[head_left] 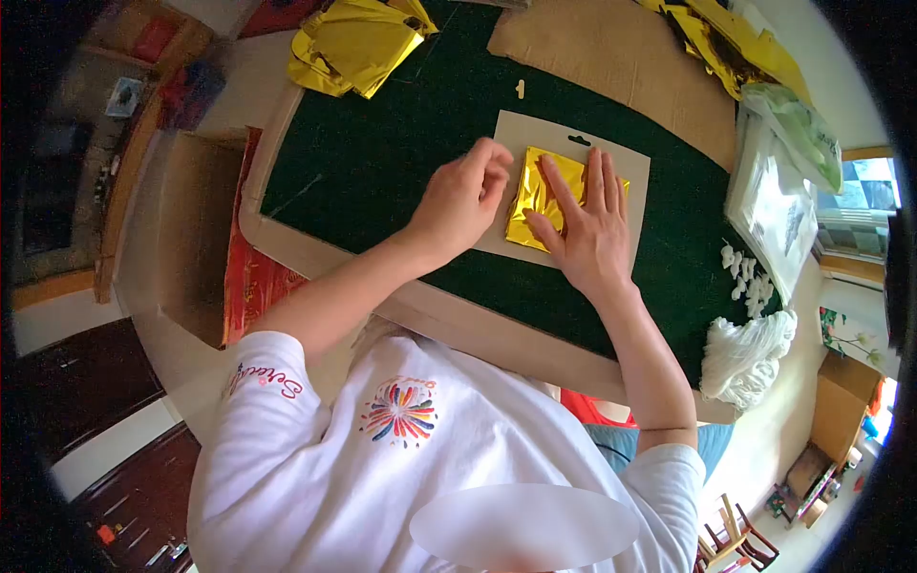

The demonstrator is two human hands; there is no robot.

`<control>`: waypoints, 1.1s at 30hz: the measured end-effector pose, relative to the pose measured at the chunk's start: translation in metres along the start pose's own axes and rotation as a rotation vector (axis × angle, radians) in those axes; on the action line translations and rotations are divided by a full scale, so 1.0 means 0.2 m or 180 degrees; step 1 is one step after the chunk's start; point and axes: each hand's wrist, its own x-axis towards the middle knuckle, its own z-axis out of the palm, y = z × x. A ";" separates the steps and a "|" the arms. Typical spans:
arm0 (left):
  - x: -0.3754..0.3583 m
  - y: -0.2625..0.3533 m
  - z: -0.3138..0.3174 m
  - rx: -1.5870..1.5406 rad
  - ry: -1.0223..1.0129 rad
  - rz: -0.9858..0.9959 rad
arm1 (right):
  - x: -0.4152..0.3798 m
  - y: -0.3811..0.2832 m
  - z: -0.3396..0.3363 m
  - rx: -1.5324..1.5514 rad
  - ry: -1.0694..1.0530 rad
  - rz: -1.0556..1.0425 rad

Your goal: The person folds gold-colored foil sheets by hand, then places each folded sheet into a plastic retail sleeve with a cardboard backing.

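My right hand [594, 234] lies flat with fingers spread on a folded piece of shiny gold foil [535, 196]. Under the foil is a grey-beige backing card [511, 134] with a dark hanger-shaped slot near its far edge. My left hand [458, 205] is closed beside the card's left edge, fingers curled in; whatever they hold, if anything, is hidden. A small beige hanger-shaped cut-out [521, 89] lies beyond the card on the dark green table cover [382, 162].
Gold foil [358, 48] is piled at the far left, with more foil [755, 48] at the far right. Brown cardboard [611, 48] covers the back. Clear plastic bags [774, 191] and a white string bundle [750, 358] lie along the right. An open box [205, 239] stands left.
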 end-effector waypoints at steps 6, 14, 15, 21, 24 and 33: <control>-0.10 0.02 0.00 -0.1389 -0.0122 -0.0709 | 0.00 0.00 -0.01 0.0044 -0.0005 0.0027; -0.11 0.07 -0.05 -0.1419 -0.0156 -0.0786 | 0.00 0.00 0.00 0.0086 0.0017 0.0013; -0.10 0.08 -0.06 -0.1411 -0.0162 -0.0782 | 0.00 0.00 -0.01 0.0091 0.0023 0.0020; -0.11 0.08 -0.05 -0.2124 -0.0710 -0.1429 | 0.00 0.00 -0.01 0.0060 0.0019 0.0009; -0.11 0.08 -0.06 -0.2065 -0.0674 -0.1243 | 0.00 -0.01 0.00 0.0096 0.0059 0.0001; 0.00 0.13 -0.05 -0.2266 -0.0790 -0.1721 | 0.00 0.00 -0.01 0.0161 0.0163 -0.0059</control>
